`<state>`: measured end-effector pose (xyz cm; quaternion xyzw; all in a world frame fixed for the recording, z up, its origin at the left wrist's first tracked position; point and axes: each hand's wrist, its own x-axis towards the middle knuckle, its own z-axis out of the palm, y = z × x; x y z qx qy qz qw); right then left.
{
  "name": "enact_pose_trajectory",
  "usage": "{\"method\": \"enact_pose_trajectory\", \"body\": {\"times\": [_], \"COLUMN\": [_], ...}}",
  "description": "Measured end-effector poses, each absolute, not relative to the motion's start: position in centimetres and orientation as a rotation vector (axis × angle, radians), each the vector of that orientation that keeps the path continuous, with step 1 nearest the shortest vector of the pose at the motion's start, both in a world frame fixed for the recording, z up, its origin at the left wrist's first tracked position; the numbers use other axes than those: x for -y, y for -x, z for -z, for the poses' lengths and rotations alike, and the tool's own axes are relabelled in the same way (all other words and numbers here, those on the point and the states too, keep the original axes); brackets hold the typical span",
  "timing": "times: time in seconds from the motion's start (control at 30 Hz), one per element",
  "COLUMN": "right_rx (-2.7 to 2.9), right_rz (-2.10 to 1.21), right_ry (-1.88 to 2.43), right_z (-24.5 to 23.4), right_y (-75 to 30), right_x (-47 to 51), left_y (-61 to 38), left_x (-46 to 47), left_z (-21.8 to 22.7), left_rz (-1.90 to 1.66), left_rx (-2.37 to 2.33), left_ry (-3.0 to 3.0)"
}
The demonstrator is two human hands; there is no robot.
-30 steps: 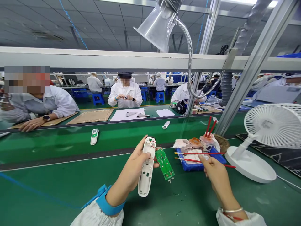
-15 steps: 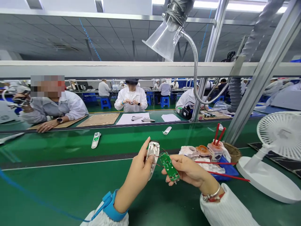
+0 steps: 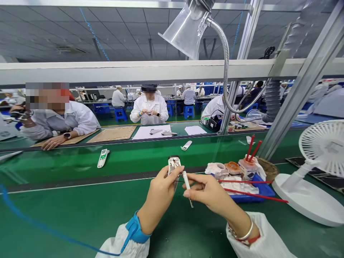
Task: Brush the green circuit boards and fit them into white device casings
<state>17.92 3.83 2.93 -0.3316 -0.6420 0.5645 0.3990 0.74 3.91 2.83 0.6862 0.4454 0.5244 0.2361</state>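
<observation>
The left hand (image 3: 160, 189) grips the casing (image 3: 172, 164), its fingers closed around the body and the thumb lying near the board (image 3: 187, 182); the casing is white with a dark upper end, this end points away from the person, and its lower part is mostly hidden by the hand. The right hand (image 3: 213, 191) pinches the board between thumb and fingers; the board is seen nearly edge-on, as a narrow pale strip, just beside the casing; thin wires show between the two. Both things are held above the worktop (image 3: 80, 218), toward its far edge; how high, I cannot tell. On the left wrist is a blue strap (image 3: 138, 229) with a cord (image 3: 51, 229), which runs to the left; on the right wrist is a bracelet (image 3: 248, 231).

To the right of the right hand, near the far edge of the worktop, stands a blue tray (image 3: 248, 197); two red handles (image 3: 256, 196) lie across it and reach past its right edge; a bottle (image 3: 247, 168) with two upright red sticks stands at its far right corner. Further right is a white fan (image 3: 309, 204). Beyond the worktop's far edge, two white parts (image 3: 103, 158) lie well apart on the green belt (image 3: 61, 161).
</observation>
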Motion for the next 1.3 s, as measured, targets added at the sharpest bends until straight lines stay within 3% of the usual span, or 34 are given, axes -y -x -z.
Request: {"method": "enact_pose_trajectory", "body": {"times": [0.3, 0.57, 0.8, 0.93, 1.13, 1.3], "right_rx": [1.486, 1.317, 1.286, 1.349, 1.578, 1.652], "right_rz": [-1.149, -1.456, -1.453, -1.215, -0.579, -0.356], "right_ry": [0.968, 1.137, 1.15, 1.195, 1.347, 1.379], "right_z": [-3.6, -3.9, -3.3, -2.8, -1.9, -1.7], "right_y": [-16.4, -17.5, -17.4, -15.9, -14.3, -14.1], "right_x": [-2.9, -4.6, -4.7, -3.7, -2.8, -2.6], "left_y": [-1.1, -0.9, -1.4, -1.9, -2.0, -2.2], "left_x": [-4.3, -4.4, -4.5, -4.8, -4.7, -4.6], "left_z": [-1.0, -2.5, -2.3, -1.6, -1.1, -0.9], "left_rz": [-1.417, -0.877, -0.87, -1.089, -1.235, -1.264], "left_rx": [-1.418, -1.409, -1.373, -1.388, -1.277, -1.197], "left_ry": [-2.175, -2.458, -2.291, -2.09, -1.788, -1.57]}}
